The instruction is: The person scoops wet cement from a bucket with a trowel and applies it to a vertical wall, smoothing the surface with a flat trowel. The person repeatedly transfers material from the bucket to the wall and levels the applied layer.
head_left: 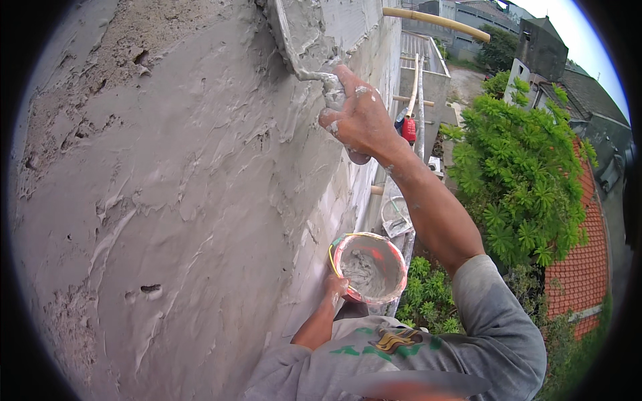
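My right hand (361, 117), spattered with grey mortar, is wrapped around the mortar-caked handle of a trowel (287, 47). The trowel's blade lies edge-on against the upper part of a wall (194, 220) coated in wet grey plaster. Low in front of my body, my left hand (336, 286) grips the side of a red bucket (402, 271) by its rim. Wet mortar (362, 271) sits inside the bucket, and a yellow handle rests along its left edge. Most of the left fingers are hidden behind the bucket.
Bamboo poles (438, 23) jut out from the wall, and long poles (420, 100) run beside it. A red object (408, 130) hangs near them. Below on the right are a leafy green tree (521, 174) and an orange tiled roof (578, 274). Rough patches (70, 327) mark the wall.
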